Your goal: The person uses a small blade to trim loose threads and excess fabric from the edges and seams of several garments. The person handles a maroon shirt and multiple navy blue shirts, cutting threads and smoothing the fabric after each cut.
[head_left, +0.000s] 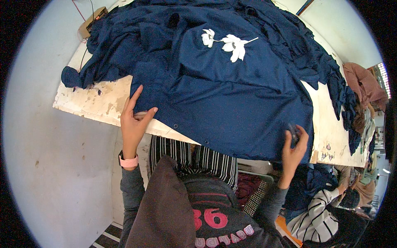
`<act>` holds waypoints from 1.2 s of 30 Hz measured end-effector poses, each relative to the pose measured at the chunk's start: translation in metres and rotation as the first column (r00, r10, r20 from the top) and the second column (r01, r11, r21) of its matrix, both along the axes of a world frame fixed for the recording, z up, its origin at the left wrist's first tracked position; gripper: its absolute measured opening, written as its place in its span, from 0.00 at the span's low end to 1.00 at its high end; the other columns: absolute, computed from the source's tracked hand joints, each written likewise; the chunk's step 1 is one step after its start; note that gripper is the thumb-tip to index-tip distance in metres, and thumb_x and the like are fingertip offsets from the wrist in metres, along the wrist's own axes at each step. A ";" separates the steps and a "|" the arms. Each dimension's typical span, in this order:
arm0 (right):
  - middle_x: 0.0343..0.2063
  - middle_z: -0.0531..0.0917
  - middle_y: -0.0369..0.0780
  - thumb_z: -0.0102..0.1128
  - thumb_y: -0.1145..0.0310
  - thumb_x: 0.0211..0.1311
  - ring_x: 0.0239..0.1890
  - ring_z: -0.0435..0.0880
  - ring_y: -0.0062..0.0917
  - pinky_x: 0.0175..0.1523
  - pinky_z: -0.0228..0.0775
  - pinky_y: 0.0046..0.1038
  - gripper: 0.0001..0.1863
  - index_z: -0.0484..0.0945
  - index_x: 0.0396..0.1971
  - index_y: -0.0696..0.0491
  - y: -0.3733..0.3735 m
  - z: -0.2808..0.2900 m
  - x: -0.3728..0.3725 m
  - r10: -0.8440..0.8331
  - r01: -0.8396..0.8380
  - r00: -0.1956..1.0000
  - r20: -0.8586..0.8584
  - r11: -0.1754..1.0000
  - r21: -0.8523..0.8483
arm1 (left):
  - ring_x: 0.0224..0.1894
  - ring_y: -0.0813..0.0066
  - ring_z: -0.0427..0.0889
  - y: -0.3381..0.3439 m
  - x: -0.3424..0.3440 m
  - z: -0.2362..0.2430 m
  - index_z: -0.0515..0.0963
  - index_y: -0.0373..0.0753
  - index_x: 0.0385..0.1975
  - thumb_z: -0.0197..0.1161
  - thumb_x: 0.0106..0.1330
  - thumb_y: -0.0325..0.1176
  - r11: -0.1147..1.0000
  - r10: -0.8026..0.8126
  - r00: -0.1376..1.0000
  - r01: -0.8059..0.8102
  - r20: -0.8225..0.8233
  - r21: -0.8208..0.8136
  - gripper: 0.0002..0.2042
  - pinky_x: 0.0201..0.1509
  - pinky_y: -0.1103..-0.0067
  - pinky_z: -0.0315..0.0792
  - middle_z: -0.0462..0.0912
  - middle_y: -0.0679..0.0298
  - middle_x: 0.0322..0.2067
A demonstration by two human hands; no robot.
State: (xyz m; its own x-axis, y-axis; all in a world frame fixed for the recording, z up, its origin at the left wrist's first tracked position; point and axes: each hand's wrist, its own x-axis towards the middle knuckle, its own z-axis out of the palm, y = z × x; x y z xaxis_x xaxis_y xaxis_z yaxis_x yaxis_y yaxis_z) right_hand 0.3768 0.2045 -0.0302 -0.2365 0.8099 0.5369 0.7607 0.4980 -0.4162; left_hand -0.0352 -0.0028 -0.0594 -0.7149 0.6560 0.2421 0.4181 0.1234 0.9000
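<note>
A dark navy garment (231,107) lies spread over the table, its near edge hanging past the front. Two white flowers on a stem (234,46) decorate its upper part, and small round dark marks, like buttons or eyelets, show along the lower left edge. My left hand (134,120) rests at the garment's left edge with index finger and thumb stretched apart; its other fingers are partly hidden. Over the garment's lower right corner, my right hand (294,151) has thumb and fingers curled round a small dark object (294,134), too blurred to name.
More navy cloth (124,37) is heaped across the back of the pale, stained table (93,103). A brown box-like device (92,21) with wires sits at the back left. Brown cloth (364,82) hangs at the right, and another person in a striped sleeve (316,219) works at lower right.
</note>
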 end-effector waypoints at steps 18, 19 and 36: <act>0.40 0.80 0.54 0.68 0.59 0.59 0.42 0.81 0.51 0.47 0.73 0.47 0.29 0.75 0.55 0.63 0.172 -0.033 -0.073 0.405 -0.424 0.893 0.196 0.904 0.062 | 0.54 0.67 0.81 -0.010 -0.070 0.001 0.72 0.43 0.70 0.74 0.59 0.26 0.993 0.114 0.945 -0.111 -0.307 0.027 0.35 0.61 0.73 0.73 0.81 0.53 0.53; 0.41 0.83 0.53 0.72 0.59 0.55 0.45 0.83 0.48 0.49 0.75 0.43 0.31 0.77 0.55 0.63 0.148 -0.001 -0.083 0.330 -0.325 0.862 0.386 0.942 -0.080 | 0.54 0.65 0.81 -0.016 -0.067 0.000 0.72 0.43 0.69 0.74 0.58 0.26 0.992 0.125 0.957 -0.123 -0.261 0.025 0.35 0.63 0.71 0.72 0.81 0.52 0.53; 0.35 0.77 0.42 0.69 0.62 0.62 0.32 0.80 0.41 0.39 0.70 0.38 0.13 0.79 0.39 0.55 -0.038 0.008 -0.203 0.633 -0.619 0.770 0.084 0.772 -0.144 | 0.60 0.61 0.80 -0.015 -0.065 0.002 0.73 0.44 0.69 0.75 0.57 0.26 0.991 0.136 0.958 -0.134 -0.251 0.023 0.35 0.66 0.72 0.70 0.80 0.51 0.59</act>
State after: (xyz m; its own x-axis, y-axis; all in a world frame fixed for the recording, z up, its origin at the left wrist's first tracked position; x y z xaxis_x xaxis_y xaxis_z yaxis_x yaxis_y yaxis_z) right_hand 0.1741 0.1664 -0.0218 -0.7673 0.5069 0.3928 0.3422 0.8417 -0.4178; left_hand -0.1005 -0.0183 -0.0571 -0.7125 0.5556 0.4285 0.6105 0.1898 0.7690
